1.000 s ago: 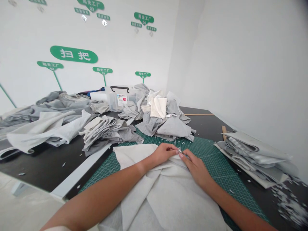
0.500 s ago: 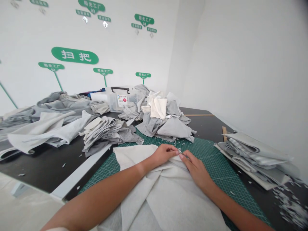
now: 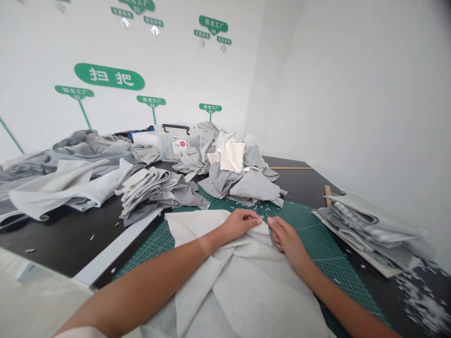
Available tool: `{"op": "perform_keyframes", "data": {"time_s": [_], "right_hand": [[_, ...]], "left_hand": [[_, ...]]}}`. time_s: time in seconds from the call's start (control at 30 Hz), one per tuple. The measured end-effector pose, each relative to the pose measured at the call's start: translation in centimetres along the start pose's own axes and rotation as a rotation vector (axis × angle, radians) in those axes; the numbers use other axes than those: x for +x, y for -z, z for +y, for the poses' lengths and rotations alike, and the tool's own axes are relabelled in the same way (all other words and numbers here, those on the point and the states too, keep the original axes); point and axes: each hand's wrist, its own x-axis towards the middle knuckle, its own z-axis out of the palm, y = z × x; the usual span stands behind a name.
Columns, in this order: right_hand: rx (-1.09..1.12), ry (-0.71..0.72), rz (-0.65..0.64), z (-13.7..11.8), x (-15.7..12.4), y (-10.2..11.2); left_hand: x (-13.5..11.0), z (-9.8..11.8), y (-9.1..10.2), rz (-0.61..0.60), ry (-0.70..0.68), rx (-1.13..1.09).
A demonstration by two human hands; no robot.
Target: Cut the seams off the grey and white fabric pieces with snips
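Observation:
A large pale grey cloth [image 3: 260, 281] spreads over the green cutting mat [image 3: 313, 234] and runs down toward me. At its far edge my left hand [image 3: 243, 223] is closed, pinching the cloth between thumb and fingers. Just to the right, my right hand [image 3: 283, 232] is also closed, its thumb and forefinger pressed together above the cloth's edge. Whatever is in that pinch is too small to make out. A narrow gap separates the fingertips of the two hands. Small pale scraps [image 3: 266, 206] lie on the mat beyond them.
Heaped grey and cream cloth pieces [image 3: 243, 173] stand ahead, before a clear plastic box [image 3: 165, 143]. A folded cloth stack [image 3: 151, 190] and larger cloths [image 3: 70, 183] lie left. More folded cloths [image 3: 373, 234] and a scrap pile [image 3: 423, 300] lie right on the black table [image 3: 70, 244].
My right hand has drawn slightly right, away from my left, opening a gap between fingertips that were nearly together. My left hand keeps its pinch on the cloth. The view has shifted slightly.

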Motion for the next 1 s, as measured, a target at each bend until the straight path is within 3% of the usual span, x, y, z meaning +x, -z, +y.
{"op": "perform_keyframes", "data": {"time_s": [0.13,0.5,0.57,0.73,0.87,1.0], "right_hand": [[0.226,-0.096,-0.063,-0.3,0.5,0.1],[-0.028,-0.144,-0.234,-1.9,-0.2,0.6],[-0.081,-0.124,-0.24,-1.7,0.0,1.0],[-0.311,0.084,-0.138,-0.9,1.0,2.6],[-0.482,0.081,-0.061,-0.4,1.4,3.4],[-0.534,0.027,-0.085,-0.3,1.3,3.4]], "left_hand": [[0.1,0.2,0.0,0.037,-0.003,-0.02],[-0.1,2.4,-0.2,0.216,-0.11,0.013],[-0.1,3.3,0.0,0.29,-0.142,0.063],[0.4,5.9,1.1,0.456,-0.228,0.113],[0.5,8.5,2.2,0.508,-0.283,0.128],[0.5,11.5,3.2,0.524,-0.358,0.114]]}}
